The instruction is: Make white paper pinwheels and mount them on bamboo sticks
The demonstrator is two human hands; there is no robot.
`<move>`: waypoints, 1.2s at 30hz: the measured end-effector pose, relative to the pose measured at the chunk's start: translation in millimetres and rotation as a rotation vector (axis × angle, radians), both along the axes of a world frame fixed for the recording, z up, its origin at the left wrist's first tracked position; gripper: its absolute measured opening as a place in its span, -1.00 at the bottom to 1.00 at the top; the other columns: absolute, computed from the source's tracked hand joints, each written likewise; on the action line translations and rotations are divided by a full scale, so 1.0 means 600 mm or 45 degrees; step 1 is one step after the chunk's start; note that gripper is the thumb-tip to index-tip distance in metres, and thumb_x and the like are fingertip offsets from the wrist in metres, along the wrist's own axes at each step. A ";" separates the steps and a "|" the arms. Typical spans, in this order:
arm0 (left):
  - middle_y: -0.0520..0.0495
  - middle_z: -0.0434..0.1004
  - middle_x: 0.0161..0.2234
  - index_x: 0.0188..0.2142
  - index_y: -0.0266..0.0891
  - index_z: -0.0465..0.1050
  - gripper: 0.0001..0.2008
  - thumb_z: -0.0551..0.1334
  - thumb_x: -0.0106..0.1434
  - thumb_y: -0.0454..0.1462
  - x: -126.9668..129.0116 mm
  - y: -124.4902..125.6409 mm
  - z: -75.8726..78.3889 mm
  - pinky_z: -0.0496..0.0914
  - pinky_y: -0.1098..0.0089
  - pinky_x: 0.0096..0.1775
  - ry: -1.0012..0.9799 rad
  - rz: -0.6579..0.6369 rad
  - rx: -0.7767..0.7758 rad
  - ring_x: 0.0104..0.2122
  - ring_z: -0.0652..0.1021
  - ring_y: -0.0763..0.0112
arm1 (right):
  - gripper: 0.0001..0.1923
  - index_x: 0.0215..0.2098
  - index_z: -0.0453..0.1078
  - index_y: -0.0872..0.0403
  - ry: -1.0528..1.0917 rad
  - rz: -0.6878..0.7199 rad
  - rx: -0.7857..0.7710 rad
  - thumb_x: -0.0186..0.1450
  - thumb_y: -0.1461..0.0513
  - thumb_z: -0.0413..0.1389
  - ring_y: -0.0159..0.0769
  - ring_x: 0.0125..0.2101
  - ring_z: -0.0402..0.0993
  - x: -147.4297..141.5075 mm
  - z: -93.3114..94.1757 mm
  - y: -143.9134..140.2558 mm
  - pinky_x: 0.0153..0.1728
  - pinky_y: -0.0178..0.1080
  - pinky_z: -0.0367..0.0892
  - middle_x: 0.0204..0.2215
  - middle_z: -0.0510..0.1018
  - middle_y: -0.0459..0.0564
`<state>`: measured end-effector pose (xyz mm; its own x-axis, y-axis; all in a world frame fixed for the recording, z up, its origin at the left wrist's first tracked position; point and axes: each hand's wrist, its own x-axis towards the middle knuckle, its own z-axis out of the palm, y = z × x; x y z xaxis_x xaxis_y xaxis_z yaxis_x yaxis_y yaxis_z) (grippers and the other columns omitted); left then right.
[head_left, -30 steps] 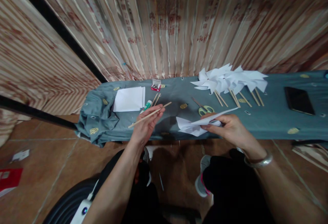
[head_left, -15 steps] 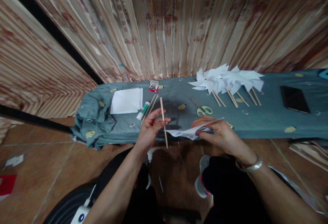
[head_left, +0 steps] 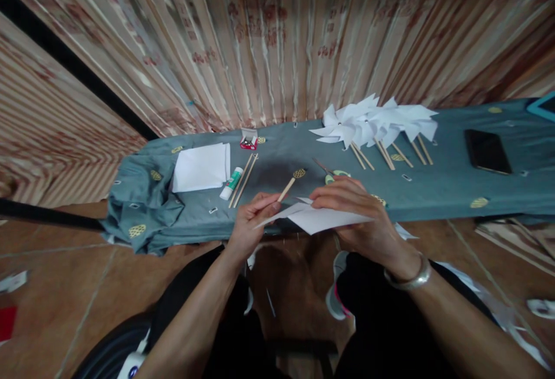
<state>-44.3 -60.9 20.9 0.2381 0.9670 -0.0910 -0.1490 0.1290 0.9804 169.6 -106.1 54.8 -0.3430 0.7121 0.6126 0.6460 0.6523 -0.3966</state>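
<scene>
My left hand [head_left: 254, 221] is closed around a thin wooden stick [head_left: 286, 190], whose upper end points away and to the right. My right hand [head_left: 358, 217] pinches a folded white paper pinwheel [head_left: 314, 218], and one of its points reaches in front of the left fingers. Whether stick and paper touch behind the blades cannot be seen. Just beyond the right fingers lie scissors [head_left: 332, 175] with green handles, partly covered by that hand. Two more wooden sticks [head_left: 243, 181] rest beside a green and white glue stick [head_left: 232, 183] on the cloth.
On the cloth-covered table [head_left: 277, 153] a stack of white paper [head_left: 202, 166] lies left, near a small red open box [head_left: 248, 139] of metal pins. Several finished pinwheels [head_left: 377, 124] on sticks lie at the back right. A black phone [head_left: 488, 151] is farther right.
The stick in my left hand has tipped from near upright to slanting rightward. My right hand has turned the paper and brought it closer to the left hand. The view has shifted slightly.
</scene>
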 end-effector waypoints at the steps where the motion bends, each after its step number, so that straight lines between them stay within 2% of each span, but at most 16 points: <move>1: -0.02 0.50 -0.37 -0.28 -0.19 0.67 -0.73 0.46 -0.01 -0.17 0.001 -0.002 0.003 0.26 0.48 -0.45 -0.003 -0.008 -0.030 -0.47 0.39 0.54 | -0.83 -0.15 0.42 -0.02 0.005 0.003 0.009 0.33 0.33 0.08 -0.22 -0.12 0.51 0.000 0.000 0.000 0.07 -0.01 0.28 -0.17 0.63 0.00; 5: -0.04 0.58 -0.42 -0.33 -0.22 0.67 -0.74 0.48 -0.05 -0.20 0.003 -0.006 0.011 0.32 0.45 -0.39 -0.004 -0.014 -0.141 -0.44 0.46 0.46 | -0.83 -0.13 0.43 -0.04 0.041 0.016 -0.007 0.35 0.29 0.06 -0.22 -0.12 0.52 -0.001 0.005 -0.001 0.07 -0.03 0.28 -0.18 0.64 -0.03; 12: -0.04 0.58 -0.40 -0.35 -0.18 0.68 -0.84 0.41 0.04 -0.20 0.001 -0.008 0.003 0.25 0.48 -0.51 0.081 -0.082 -0.001 -0.51 0.41 0.49 | -0.84 -0.15 0.43 -0.04 0.099 -0.019 -0.037 0.37 0.27 0.03 -0.22 -0.15 0.53 -0.007 0.010 -0.001 0.03 -0.05 0.29 -0.23 0.64 -0.04; 15: -0.04 0.55 -0.42 -0.36 -0.19 0.68 -0.86 0.40 0.05 -0.24 0.001 -0.010 0.004 0.22 0.47 -0.49 0.094 -0.115 0.043 -0.51 0.40 0.48 | -0.87 -0.17 0.42 -0.01 0.110 -0.009 -0.019 0.37 0.28 0.05 -0.23 -0.16 0.52 -0.007 0.009 0.001 -0.01 -0.08 0.31 -0.23 0.64 -0.01; 18: -0.06 0.53 -0.41 -0.34 -0.18 0.68 -0.85 0.39 0.03 -0.29 0.003 -0.013 0.011 0.20 0.46 -0.48 0.104 -0.134 0.035 -0.47 0.41 0.44 | -0.88 -0.19 0.43 0.01 0.115 -0.002 -0.012 0.36 0.29 0.07 -0.23 -0.17 0.53 -0.007 0.008 0.003 -0.01 -0.08 0.32 -0.24 0.64 0.00; 24: -0.04 0.48 -0.47 -0.34 -0.15 0.69 -0.79 0.35 -0.01 -0.37 0.005 -0.017 0.016 0.12 0.44 -0.52 0.114 -0.142 -0.012 -0.54 0.32 0.46 | -0.87 -0.22 0.44 -0.01 0.124 -0.036 -0.014 0.37 0.28 0.05 -0.24 -0.18 0.53 -0.007 0.006 0.005 -0.03 -0.09 0.34 -0.25 0.64 -0.03; 29: -0.06 0.51 -0.41 -0.36 -0.15 0.69 -0.80 0.36 -0.04 -0.36 0.004 -0.018 0.011 0.19 0.45 -0.47 0.119 -0.140 -0.015 -0.45 0.41 0.40 | -0.86 -0.18 0.44 0.01 0.142 -0.008 -0.015 0.37 0.28 0.05 -0.24 -0.16 0.52 -0.006 0.004 0.003 -0.03 -0.10 0.33 -0.24 0.64 -0.01; 36: -0.04 0.51 -0.39 -0.32 -0.17 0.67 -0.78 0.33 0.00 -0.35 0.003 -0.018 0.018 0.22 0.48 -0.47 0.210 -0.188 -0.019 -0.47 0.40 0.46 | -0.86 -0.22 0.45 0.01 0.172 0.001 -0.020 0.37 0.24 0.04 -0.23 -0.20 0.53 -0.007 0.003 0.005 -0.04 -0.08 0.32 -0.28 0.64 -0.02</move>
